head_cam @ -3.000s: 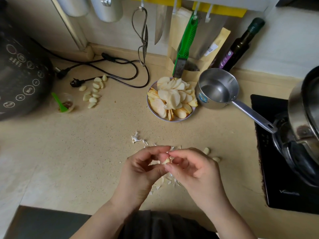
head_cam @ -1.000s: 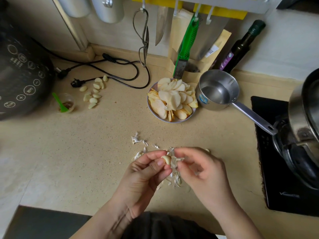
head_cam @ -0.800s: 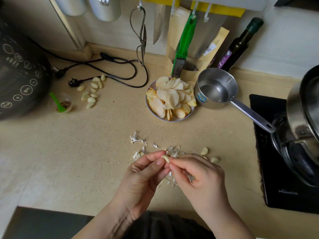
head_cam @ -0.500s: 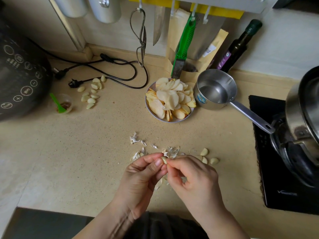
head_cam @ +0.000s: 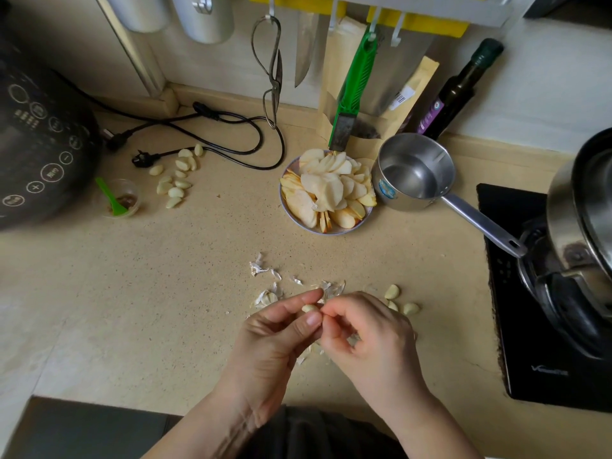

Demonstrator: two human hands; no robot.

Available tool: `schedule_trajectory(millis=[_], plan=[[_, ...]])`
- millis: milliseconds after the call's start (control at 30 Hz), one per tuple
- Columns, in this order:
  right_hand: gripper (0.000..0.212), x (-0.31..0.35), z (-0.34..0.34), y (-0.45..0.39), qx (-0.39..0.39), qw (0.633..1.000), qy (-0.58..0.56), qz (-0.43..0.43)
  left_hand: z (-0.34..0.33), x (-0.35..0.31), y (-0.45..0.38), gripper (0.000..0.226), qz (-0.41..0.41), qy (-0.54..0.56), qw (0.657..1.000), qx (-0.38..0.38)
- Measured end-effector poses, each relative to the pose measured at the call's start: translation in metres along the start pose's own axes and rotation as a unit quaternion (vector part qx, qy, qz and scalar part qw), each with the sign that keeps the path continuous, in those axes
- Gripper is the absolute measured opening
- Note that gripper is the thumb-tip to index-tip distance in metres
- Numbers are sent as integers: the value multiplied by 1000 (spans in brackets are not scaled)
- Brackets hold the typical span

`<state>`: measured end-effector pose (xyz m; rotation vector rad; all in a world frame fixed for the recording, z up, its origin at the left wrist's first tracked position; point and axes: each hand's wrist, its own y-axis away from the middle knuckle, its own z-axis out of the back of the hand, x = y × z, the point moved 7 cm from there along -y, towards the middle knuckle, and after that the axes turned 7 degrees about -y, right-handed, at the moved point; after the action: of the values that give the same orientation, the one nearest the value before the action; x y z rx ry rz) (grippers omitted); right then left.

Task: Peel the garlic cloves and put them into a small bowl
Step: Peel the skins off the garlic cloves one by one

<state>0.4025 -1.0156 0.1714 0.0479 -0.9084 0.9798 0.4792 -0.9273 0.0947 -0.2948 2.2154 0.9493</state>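
My left hand pinches a pale garlic clove between thumb and forefinger above the beige counter. My right hand meets it from the right, its fingertips curled against the clove's end. White papery skins lie scattered beyond and under my hands. Three cloves lie on the counter just right of my right hand. A heap of several peeled cloves sits far left near the black plug. No small bowl for the garlic is clearly in view.
A plate of sliced apple stands behind my hands, a steel saucepan to its right. A black cooker fills the left, a small cup with a green spoon beside it. An induction hob with a pot is on the right.
My right hand pulled away from the clove a second ago, then came back; both hands have stayed together on it since, shifting slightly toward me.
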Motion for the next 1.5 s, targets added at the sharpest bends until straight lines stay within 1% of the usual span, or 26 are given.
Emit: schedule_trajectory(millis=[67,167,200,267,300,333,367,400,433,500,567,667,800,867,933,967,1000,1067,1133,1167,1200,1267,1333,1400,1433,1500], plan=[[10,-8,1,0,-5,999,-36,-22,0,1,0,29,1,-9,1000,6],[4,-43,11,-2,-70,983,-94,-139,0,2,-1,32,1,-14,1000,19],[11,-58,10,-2,-66,979,-72,-180,-1,2,-1,33,4,-12,1000,28],[28,-76,-3,1,28,976,19,-214,-3,3,-1,34,13,6,999,44],[25,-77,-11,4,71,975,35,-209,-3,3,-2,35,16,15,999,46],[12,-75,-15,6,91,975,25,-201,-3,3,-2,36,18,21,999,45],[8,-68,-16,7,88,978,-3,-187,-2,3,-3,36,17,23,999,42],[19,-60,-14,8,66,983,-42,-167,-1,2,-4,35,16,26,999,38],[22,-53,-11,8,37,985,-91,-144,0,3,-5,34,15,29,999,33],[14,-38,-4,7,1,978,-184,-96,1,3,-6,31,10,34,999,30],[9,-28,-3,8,-3,974,-214,-80,-1,2,-6,30,1,34,999,32],[7,-28,-5,11,0,972,-213,-103,-5,3,-6,31,-9,32,999,36],[13,-37,-9,16,-18,958,-236,-160,-8,3,-6,31,-23,35,998,42],[10,-42,-14,17,-11,936,-282,-208,-8,1,-6,36,-41,15,998,48],[12,-41,-24,18,29,903,-349,-249,-7,0,-6,37,-63,-22,997,49],[11,-39,-28,18,47,894,-364,-258,-7,-1,-6,35,-73,-41,995,50],[10,-38,-29,17,58,896,-358,-257,-7,-1,-5,33,-82,-57,994,49],[17,-35,-26,15,70,929,-291,-220,-5,-1,-6,33,-95,-85,991,42],[26,-31,-20,10,80,974,-157,-140,-3,-2,-6,32,-103,-122,986,40],[29,-27,-18,7,83,988,-84,-98,-2,-1,-6,32,-104,-142,984,39],[31,-24,-16,5,83,994,-27,-66,0,0,-6,33,-101,-156,982,35],[31,-24,-13,4,63,997,22,-45,2,2,-7,34,-87,-154,984,28],[28,-32,-7,2,19,997,32,-65,3,6,-9,33,-56,-110,992,34],[24,-47,-2,3,-13,993,20,-117,3,11,-10,34,-11,-41,998,50],[17,-56,-3,6,-10,989,16,-147,3,12,-10,34,1,-21,998,53],[10,-69,-11,12,38,979,23,-201,6,13,-10,28,-2,-34,999,41]])
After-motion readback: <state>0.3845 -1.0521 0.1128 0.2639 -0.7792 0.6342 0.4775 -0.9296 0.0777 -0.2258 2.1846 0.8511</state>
